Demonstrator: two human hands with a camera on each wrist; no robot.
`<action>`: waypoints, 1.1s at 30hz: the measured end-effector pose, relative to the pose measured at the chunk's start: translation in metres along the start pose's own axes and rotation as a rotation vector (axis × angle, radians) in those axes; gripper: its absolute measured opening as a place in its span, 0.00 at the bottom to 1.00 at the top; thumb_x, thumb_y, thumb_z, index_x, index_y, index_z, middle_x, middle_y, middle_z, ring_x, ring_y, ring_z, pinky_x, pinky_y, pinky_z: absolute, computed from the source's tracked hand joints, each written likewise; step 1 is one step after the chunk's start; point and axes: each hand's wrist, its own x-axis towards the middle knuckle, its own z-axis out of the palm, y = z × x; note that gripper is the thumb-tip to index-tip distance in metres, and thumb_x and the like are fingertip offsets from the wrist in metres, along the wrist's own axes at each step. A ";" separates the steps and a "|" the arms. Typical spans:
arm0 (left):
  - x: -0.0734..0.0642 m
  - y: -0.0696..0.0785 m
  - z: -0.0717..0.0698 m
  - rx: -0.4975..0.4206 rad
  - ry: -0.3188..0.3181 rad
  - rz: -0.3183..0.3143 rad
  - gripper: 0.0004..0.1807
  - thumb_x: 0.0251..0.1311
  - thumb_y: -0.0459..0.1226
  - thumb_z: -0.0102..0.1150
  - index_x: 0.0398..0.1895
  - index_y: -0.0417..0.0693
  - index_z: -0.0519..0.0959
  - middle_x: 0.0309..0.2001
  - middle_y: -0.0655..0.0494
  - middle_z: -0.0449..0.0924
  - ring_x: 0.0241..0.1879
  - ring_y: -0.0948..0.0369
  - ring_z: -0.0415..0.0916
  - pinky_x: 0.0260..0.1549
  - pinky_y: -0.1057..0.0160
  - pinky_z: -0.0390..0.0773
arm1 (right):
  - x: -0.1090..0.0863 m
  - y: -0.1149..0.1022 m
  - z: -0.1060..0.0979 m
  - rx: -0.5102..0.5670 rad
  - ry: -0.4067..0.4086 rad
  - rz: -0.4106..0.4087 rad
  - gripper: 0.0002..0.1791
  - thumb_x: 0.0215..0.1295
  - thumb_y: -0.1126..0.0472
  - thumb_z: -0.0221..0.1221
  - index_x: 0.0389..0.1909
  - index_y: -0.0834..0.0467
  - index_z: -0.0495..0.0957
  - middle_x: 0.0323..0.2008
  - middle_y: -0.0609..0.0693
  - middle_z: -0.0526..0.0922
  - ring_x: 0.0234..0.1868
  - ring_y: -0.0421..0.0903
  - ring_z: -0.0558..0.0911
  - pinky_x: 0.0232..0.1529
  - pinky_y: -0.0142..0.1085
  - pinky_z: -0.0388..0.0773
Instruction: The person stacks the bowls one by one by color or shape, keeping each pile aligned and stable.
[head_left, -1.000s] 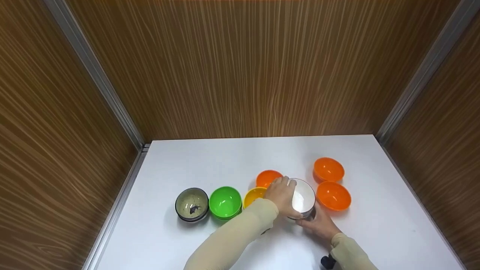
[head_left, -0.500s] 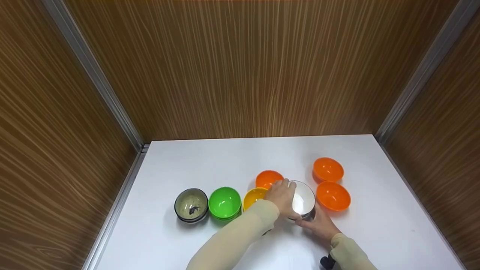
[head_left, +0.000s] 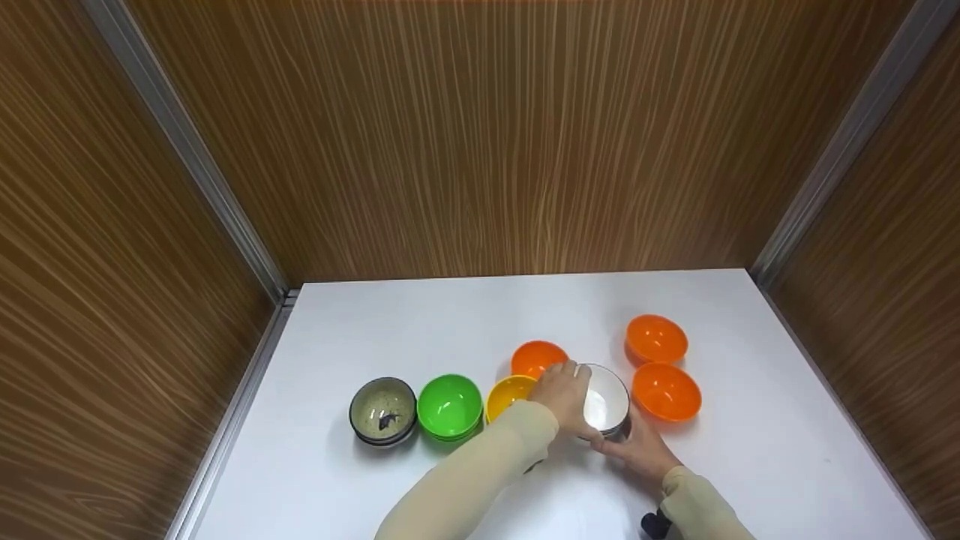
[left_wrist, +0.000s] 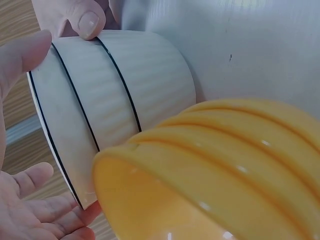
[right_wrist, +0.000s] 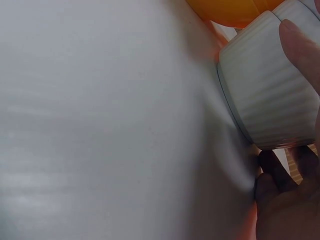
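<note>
A stack of white bowls (head_left: 606,401) with dark rim lines stands right of centre on the table. My left hand (head_left: 564,396) grips the top bowl by its rim, thumb on the near side and fingers toward the far side. Low on the stack's near right, my right hand (head_left: 641,448) holds the bowls between thumb and fingers. In the left wrist view the white bowls (left_wrist: 145,75) sit nested, with a yellow bowl stack (left_wrist: 225,145) close beside them. The right wrist view shows the ribbed white side (right_wrist: 272,85) and my right thumb (right_wrist: 302,47) against it.
On the white table (head_left: 390,322), stacked green bowls (head_left: 450,409) and grey-brown bowls (head_left: 381,416) stand to the left. An orange bowl (head_left: 538,358) is behind the yellow one. Two more spots at right hold a far orange bowl (head_left: 656,337) and a nearer orange bowl (head_left: 666,391). Wood-grain panels (head_left: 510,135) enclose the table.
The top white bowl and my left hand have sunk slightly, so its rim sits closer to the bowls beneath. My right hand has stayed nearly still.
</note>
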 end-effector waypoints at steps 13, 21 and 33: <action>-0.006 -0.003 0.001 -0.039 0.002 -0.021 0.65 0.26 0.72 0.69 0.72 0.56 0.58 0.70 0.53 0.57 0.67 0.56 0.57 0.67 0.58 0.58 | 0.000 0.000 0.000 -0.016 -0.024 -0.034 0.59 0.47 0.50 0.74 0.74 0.58 0.49 0.72 0.59 0.57 0.72 0.56 0.56 0.70 0.54 0.47; -0.025 0.019 -0.005 -0.078 0.319 0.085 0.40 0.51 0.64 0.61 0.62 0.53 0.68 0.66 0.53 0.62 0.65 0.58 0.59 0.64 0.62 0.63 | -0.008 0.003 -0.016 0.124 -0.060 0.071 0.58 0.50 0.56 0.73 0.75 0.60 0.44 0.71 0.64 0.56 0.69 0.59 0.62 0.67 0.49 0.59; -0.059 0.071 0.031 -0.454 0.572 0.287 0.02 0.61 0.40 0.58 0.34 0.53 0.78 0.27 0.68 0.78 0.26 0.78 0.68 0.28 0.86 0.65 | -0.036 0.013 -0.084 0.052 -0.367 0.195 0.17 0.67 0.52 0.57 0.37 0.64 0.79 0.29 0.53 0.80 0.31 0.46 0.77 0.34 0.38 0.76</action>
